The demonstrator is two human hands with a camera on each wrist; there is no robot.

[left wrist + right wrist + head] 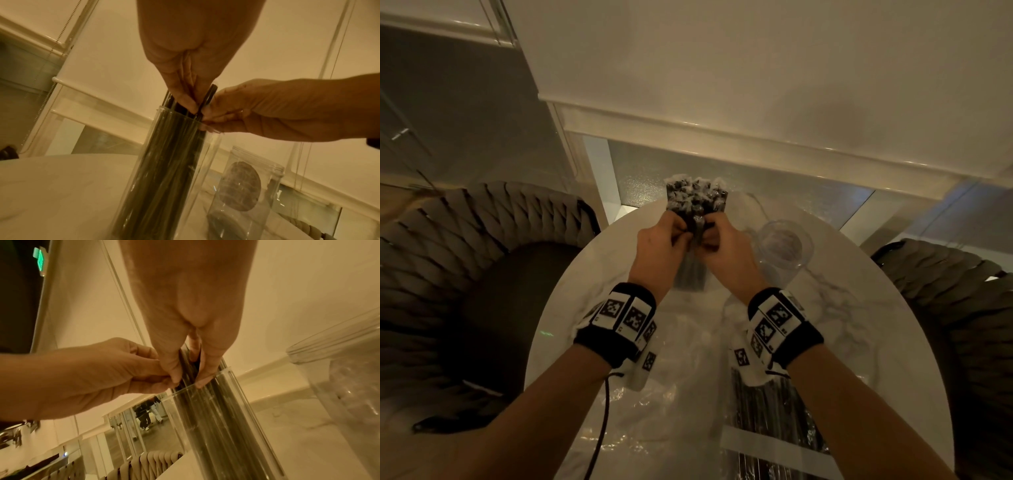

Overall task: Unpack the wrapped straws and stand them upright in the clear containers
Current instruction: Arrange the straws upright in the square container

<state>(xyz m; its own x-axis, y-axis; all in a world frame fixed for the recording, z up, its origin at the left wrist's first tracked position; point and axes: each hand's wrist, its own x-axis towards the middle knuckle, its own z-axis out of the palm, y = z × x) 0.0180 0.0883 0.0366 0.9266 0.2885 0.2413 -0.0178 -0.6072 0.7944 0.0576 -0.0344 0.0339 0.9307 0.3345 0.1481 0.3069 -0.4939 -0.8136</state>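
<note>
A tall clear container (690, 274) stands on the round marble table (859, 325), packed with dark straws (695, 195) in clear wrappers that stick out of its top. My left hand (683, 233) and right hand (707, 240) meet over the near rim, and each pinches straws just above it. From the left wrist, my left hand (186, 99) reaches down onto the straws (170, 154) while my right hand (207, 113) comes in from the right. From the right wrist, my right hand (189, 379) pinches straws at the container (222, 426) rim, with my left hand (162, 379) alongside.
An empty clear jar (786, 246) stands just right of the filled one, also seen as the jar (246, 186) and the jar (349, 394). A plastic pack of dark straws (767, 421) and crumpled clear wrap (671, 342) lie near me. Woven chairs (448, 274) flank the table.
</note>
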